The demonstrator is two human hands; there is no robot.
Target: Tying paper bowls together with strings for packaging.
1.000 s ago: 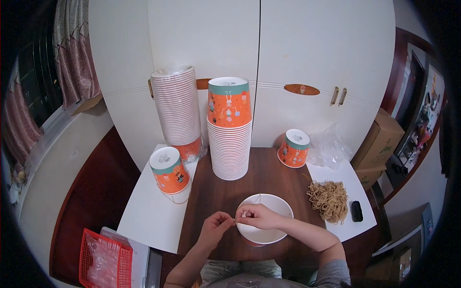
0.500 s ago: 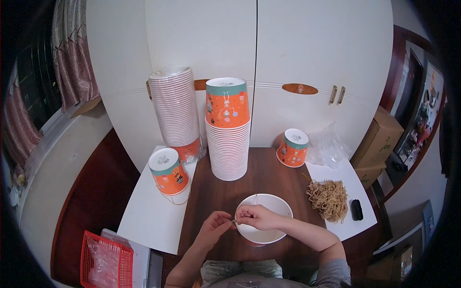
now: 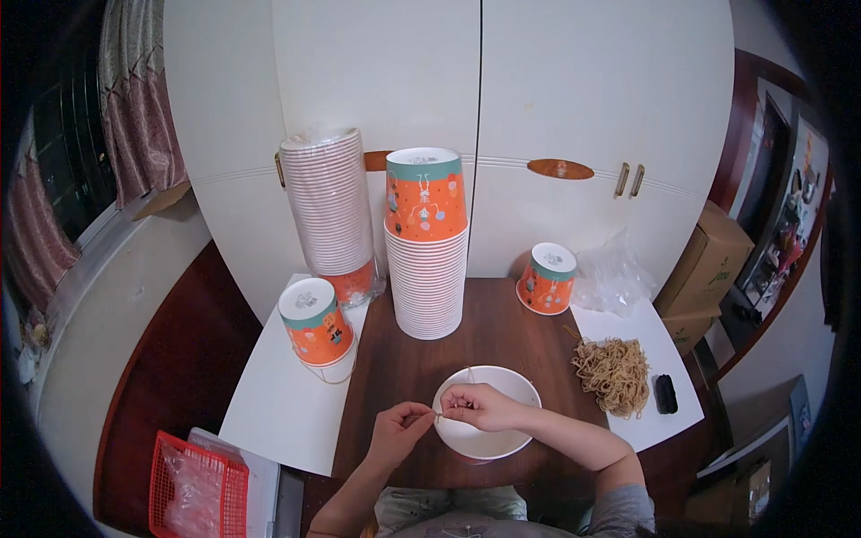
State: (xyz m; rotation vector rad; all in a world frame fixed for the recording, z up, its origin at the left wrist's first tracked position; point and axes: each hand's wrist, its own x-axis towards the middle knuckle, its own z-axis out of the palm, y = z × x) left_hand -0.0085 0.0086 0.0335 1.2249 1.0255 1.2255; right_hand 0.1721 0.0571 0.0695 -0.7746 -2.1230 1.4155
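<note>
Cord is finger-pinched by left hand and right hand; bucket is shifted slightly left, near table's front edge.

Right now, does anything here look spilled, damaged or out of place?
Nothing looks spilled or damaged. The only untidy thing is the heap of tan cord on your right, beside the small black object: its strands lie in a loose tangle rather than a neat coil.

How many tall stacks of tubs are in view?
2: the plastic-wrapped stack at the back left, and the unwrapped stack just right of it. Anything directly behind them would be hidden.
</note>
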